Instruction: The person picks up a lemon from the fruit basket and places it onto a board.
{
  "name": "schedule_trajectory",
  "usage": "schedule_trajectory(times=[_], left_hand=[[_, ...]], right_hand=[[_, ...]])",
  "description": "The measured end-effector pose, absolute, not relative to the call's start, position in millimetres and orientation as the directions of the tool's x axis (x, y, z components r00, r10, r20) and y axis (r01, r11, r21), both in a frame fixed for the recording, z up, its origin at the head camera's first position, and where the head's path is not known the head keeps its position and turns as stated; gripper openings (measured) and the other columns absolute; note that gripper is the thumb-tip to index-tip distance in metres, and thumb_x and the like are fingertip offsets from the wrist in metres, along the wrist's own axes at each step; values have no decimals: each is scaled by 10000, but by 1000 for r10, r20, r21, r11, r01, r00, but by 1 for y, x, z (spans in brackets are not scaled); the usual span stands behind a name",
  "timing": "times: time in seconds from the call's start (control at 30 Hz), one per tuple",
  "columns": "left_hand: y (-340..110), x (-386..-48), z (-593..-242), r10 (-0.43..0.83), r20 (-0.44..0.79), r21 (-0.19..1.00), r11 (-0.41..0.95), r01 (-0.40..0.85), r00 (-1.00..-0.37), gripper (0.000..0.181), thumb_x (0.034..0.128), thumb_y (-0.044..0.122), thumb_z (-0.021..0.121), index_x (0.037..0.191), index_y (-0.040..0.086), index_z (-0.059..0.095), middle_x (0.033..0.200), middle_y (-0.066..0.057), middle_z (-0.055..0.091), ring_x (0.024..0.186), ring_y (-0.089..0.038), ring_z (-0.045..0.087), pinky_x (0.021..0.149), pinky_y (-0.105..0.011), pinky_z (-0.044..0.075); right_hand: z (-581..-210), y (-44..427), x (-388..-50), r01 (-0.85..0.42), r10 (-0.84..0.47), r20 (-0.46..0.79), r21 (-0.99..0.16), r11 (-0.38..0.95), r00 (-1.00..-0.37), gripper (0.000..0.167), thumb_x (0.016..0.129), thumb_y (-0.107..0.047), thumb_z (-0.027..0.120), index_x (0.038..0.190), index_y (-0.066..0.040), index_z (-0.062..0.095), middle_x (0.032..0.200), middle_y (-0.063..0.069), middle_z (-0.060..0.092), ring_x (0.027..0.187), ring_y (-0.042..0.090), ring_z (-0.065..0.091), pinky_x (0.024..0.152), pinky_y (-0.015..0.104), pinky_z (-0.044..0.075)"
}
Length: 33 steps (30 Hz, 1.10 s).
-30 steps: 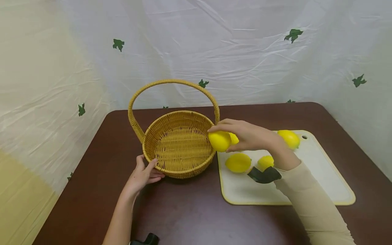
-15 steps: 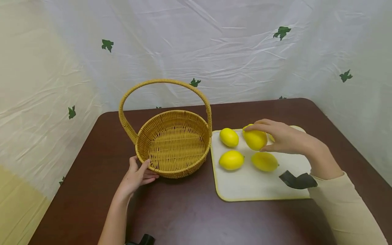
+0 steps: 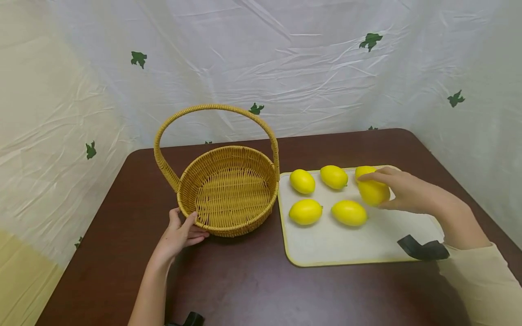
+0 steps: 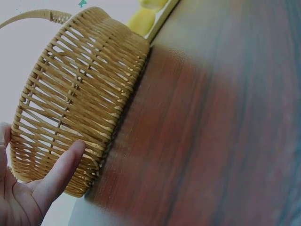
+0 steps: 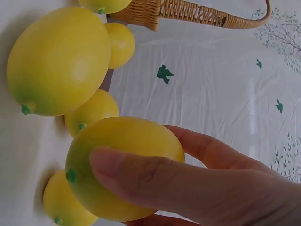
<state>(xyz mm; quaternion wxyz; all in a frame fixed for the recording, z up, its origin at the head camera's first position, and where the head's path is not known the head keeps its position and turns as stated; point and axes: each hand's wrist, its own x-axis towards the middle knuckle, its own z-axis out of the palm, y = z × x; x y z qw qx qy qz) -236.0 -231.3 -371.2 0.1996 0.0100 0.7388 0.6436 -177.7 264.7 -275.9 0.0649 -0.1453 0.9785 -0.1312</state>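
Observation:
A round wicker basket [image 3: 232, 228] with a tall arched handle stands on the dark table, with nothing inside. My left hand [image 3: 177, 235] holds its near left rim, the thumb at the edge and the other fingers against the outer side; the left wrist view shows a fingertip [image 4: 77, 148] on the weave. Over the right part of a white cutting board [image 3: 322, 249], my right hand [image 3: 412, 192] grips a lemon [image 3: 374, 193] between thumb and fingers. Just behind it another lemon [image 3: 363, 171] is partly hidden. More lemons [image 3: 349, 213] lie on the board's left half.
The board touches or nearly touches the basket's right side. Dark wooden table [image 3: 253, 280] extends in front of both. A pale cloth [image 3: 228, 54] with green bird shapes hangs behind the table and along its sides.
My right hand, with the lemon in it, has moved right from the basket's right rim across the board. My left hand stays at the basket. The head view has shifted slightly.

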Motion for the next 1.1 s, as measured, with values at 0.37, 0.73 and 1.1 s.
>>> schedule_trajectory(times=[0.37, 0.73, 1.1], left_hand=[[-231, -236, -372, 273, -276, 957, 169, -236, -922, 512, 989, 340, 391, 1290, 61, 84, 917, -213, 631, 866, -292, 652, 770, -365, 532], [-232, -237, -373, 272, -275, 957, 164, -237, -922, 504, 991, 332, 389, 1283, 56, 84, 910, -213, 632, 862, -293, 652, 766, -361, 533], [-232, -238, -373, 274, -277, 956, 169, -238, -921, 462, 1004, 285, 366, 1287, 52, 85, 915, -216, 633, 871, -301, 649, 770, -368, 532]], right_hand=[[-292, 281, -167, -253, -295, -144, -254, 934, -945, 582, 692, -32, 740, 1240, -91, 554, 1063, 82, 545, 933, 258, 502, 795, 439, 459], [-304, 285, -165, -231, -288, -183, -279, 932, -940, 573, 689, -96, 732, 1235, -97, 557, 1028, 36, 549, 863, 172, 475, 764, 384, 451], [-313, 283, -168, -185, -254, -219, -290, 939, -942, 596, 721, -177, 728, 1273, -80, 523, 1075, 124, 547, 894, 228, 502, 807, 455, 448]])
